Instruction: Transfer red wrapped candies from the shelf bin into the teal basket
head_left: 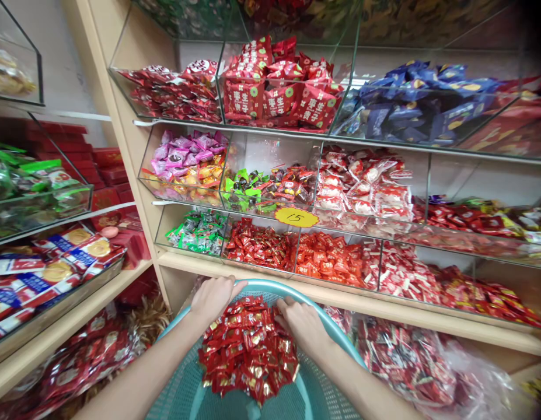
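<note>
- Near the middle, red-wrapped candies (248,350) sit heaped within a teal basket (185,379).
- On the left, my left hand (212,300) lies at the basket's far rim; its grip I can't tell.
- On the right, apart from it, my right hand (303,324) curls beside the heap, its fingertips hidden.
- Beyond, a yellow tag (296,217) reads 15.

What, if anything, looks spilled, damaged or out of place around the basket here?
Nothing clearly stands out: the red-wrapped candies are bunched within the teal plastic basket, and the yellow "15" tag looks undamaged.
</note>
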